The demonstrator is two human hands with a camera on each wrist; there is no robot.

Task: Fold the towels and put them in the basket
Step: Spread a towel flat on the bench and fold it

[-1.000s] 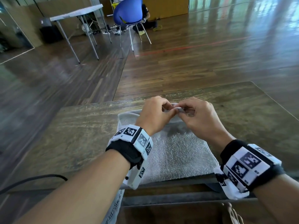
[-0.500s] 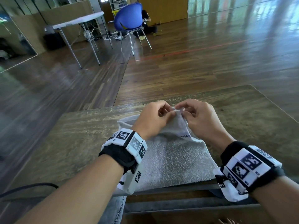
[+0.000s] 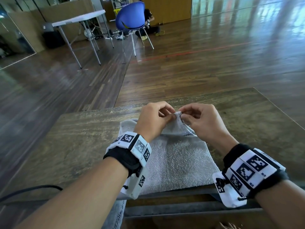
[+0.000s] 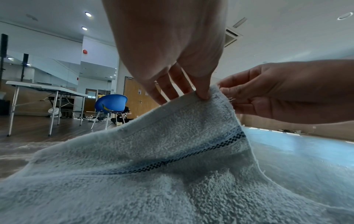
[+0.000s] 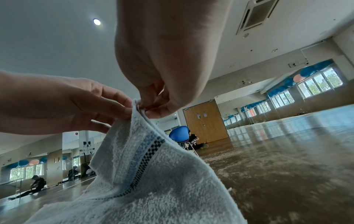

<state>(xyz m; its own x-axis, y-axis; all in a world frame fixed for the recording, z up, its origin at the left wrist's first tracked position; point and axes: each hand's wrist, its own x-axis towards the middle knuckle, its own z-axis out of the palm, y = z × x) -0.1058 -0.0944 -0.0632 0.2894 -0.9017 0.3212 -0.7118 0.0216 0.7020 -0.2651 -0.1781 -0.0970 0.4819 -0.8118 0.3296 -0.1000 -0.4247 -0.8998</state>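
A pale grey towel [image 3: 176, 161] with a blue checked stripe [image 4: 220, 141] lies on the wooden table [image 3: 79, 142] in front of me. Its far right corner is lifted off the table. My left hand [image 3: 153, 121] pinches that raised corner from the left, thumb on the hem [image 4: 203, 94]. My right hand [image 3: 199, 121] pinches the same corner from the right, seen close in the right wrist view [image 5: 147, 109]. Both hands meet at the corner, above the towel's far edge. No basket is in view.
The table's far edge [image 3: 181, 98] runs just beyond my hands, with wooden floor past it. A blue chair [image 3: 130, 17], a white folding table [image 3: 79, 19] and a seated person [image 3: 148, 22] are far off. A black cable [image 3: 29, 190] lies at the table's near left.
Both hands have lifted the towel's far right corner higher off the table, so more of the striped end now stands up. My head view has tilted slightly.
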